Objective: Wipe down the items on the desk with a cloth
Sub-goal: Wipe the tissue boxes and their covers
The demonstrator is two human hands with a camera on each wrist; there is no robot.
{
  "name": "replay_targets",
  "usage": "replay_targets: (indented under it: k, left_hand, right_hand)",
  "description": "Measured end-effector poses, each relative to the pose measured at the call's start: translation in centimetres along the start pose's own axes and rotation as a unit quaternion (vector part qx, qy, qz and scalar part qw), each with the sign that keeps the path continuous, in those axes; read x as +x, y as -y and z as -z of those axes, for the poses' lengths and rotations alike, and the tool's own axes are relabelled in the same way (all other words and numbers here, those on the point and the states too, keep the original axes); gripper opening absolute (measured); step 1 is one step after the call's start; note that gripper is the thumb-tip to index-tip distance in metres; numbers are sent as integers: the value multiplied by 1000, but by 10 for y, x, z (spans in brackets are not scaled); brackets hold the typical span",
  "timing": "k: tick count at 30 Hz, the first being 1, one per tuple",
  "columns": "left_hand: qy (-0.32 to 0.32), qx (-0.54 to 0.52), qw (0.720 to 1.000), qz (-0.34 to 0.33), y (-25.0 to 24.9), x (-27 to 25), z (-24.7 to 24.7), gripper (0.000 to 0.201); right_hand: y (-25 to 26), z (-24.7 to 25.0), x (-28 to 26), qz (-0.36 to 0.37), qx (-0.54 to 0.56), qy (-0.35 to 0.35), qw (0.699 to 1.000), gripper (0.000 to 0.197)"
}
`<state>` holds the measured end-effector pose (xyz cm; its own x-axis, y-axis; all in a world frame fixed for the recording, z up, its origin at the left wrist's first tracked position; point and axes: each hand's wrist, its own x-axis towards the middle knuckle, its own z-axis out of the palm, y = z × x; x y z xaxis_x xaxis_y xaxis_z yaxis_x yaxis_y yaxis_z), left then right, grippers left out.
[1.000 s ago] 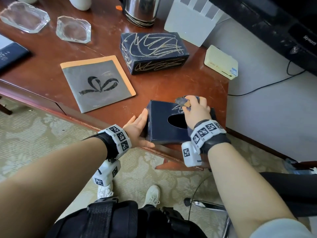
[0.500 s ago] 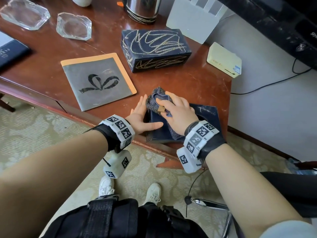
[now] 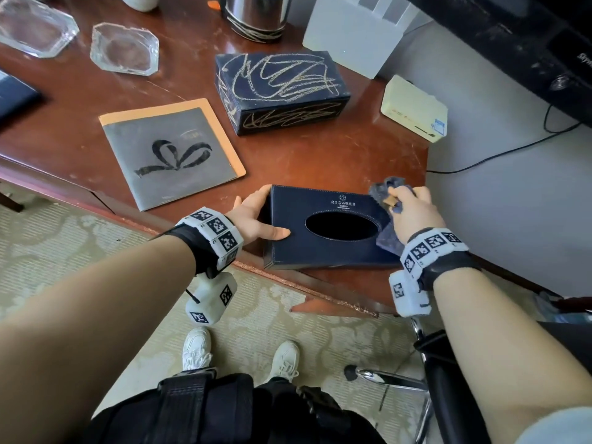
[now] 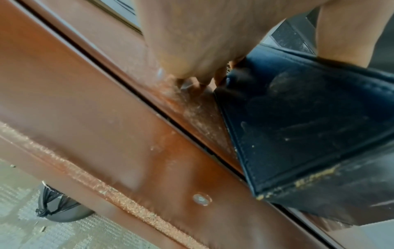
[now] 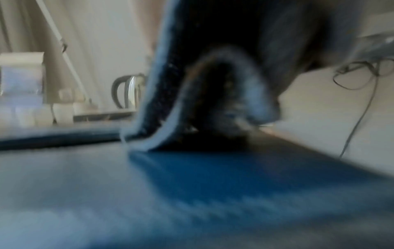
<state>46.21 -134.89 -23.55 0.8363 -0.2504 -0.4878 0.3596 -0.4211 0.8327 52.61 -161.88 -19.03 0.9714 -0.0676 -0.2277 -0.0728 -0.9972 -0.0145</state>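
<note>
A dark blue tissue box [image 3: 323, 248] with an oval opening lies at the desk's near edge, its near corner over the edge. My left hand [image 3: 256, 219] holds its left end, fingers flat along the side and thumb on top [image 4: 332, 33]. The box's dusty side [image 4: 309, 126] fills the left wrist view. My right hand [image 3: 413, 213] grips a dark grey cloth [image 3: 384, 190] and presses it on the box's right end. In the blurred right wrist view the cloth [image 5: 204, 101] drapes onto the blue box top [image 5: 213, 185].
On the brown desk [image 3: 320, 161] lie a grey booklet [image 3: 173, 152], a scribble-patterned box [image 3: 282, 91], two glass ashtrays [image 3: 125, 48], a metal kettle [image 3: 256, 14], a white router [image 3: 355, 30] and a small cream device [image 3: 413, 107]. A chair [image 3: 442, 379] stands at my right.
My right hand has swept the cloth from the box's left end across the top to its right end, uncovering the oval opening. My left hand keeps holding the left end.
</note>
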Motion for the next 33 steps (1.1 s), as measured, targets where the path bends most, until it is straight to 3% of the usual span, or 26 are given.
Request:
replay_targets:
  k: [2, 5, 7, 10, 13, 15, 22, 24, 29, 31, 33]
  left_hand:
    - [-4, 1, 1000, -5, 1, 2, -1, 94]
    - [-6, -2, 1000, 4, 1, 3, -1, 93]
    - [-4, -7, 1000, 8, 4, 6, -1, 94]
    - [0, -14, 1000, 16, 7, 7, -1, 91]
    - [-3, -34, 999, 13, 6, 5, -2, 90]
    - [-3, -43, 999, 8, 6, 5, -3, 89]
    - [-4, -43, 999, 18, 9, 8, -3, 93]
    - [0, -38, 999, 15, 11, 9, -3, 93]
    - [5, -37, 999, -6, 11, 8, -3, 91]
    - [5, -41, 999, 6, 9, 7, -3, 92]
    - [1, -45, 999, 12, 7, 7, -3, 94]
  right_hand:
    - [19, -1, -1, 19, 24, -8, 999, 36]
    - [66, -14, -16, 145, 43, 17, 988, 36]
    - [79, -21, -25, 190, 42, 25, 981, 41]
    - [48, -17, -20, 150, 29, 21, 988, 41]
    - [-2, -4, -12, 27, 23, 10, 999, 37]
    - [-9, -1, -12, -12, 18, 1, 1000, 36]
    - [66, -15, -36, 142, 30, 25, 989, 45]
    - [53, -11, -34, 133, 26, 33, 990, 43]
    - [6, 6, -25, 10, -49, 39, 998, 45]
    - [20, 5, -25, 20, -54, 41, 998, 43]
    - [49, -3, -32, 84, -13, 34, 996, 38]
